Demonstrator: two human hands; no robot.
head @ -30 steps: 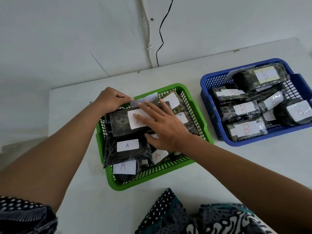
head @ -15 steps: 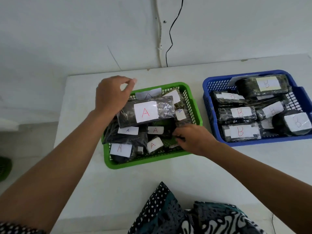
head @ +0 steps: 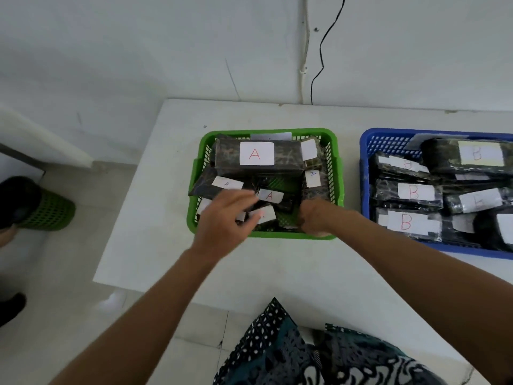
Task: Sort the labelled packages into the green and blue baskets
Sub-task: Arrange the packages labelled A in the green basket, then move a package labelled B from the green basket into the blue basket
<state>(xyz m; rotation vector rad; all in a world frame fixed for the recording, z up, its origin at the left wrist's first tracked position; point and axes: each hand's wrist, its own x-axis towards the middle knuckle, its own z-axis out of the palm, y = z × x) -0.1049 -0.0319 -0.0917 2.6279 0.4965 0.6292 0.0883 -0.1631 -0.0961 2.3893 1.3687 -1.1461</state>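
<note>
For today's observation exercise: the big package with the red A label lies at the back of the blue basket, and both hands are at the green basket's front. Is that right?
Not quite. The head view shows the big package with the red A label at the back of the green basket, not the blue basket. Left hand and right hand are at its front.

left hand (head: 222, 220): released big A package (head: 258, 157), dropped to basket's near edge | package: now atop pile

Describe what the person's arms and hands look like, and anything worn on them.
Both forearms are bare, no sleeves showing. The left hand and right hand show no gloves, rings, or watch. Dark patterned clothing with white dots shows below.
</note>
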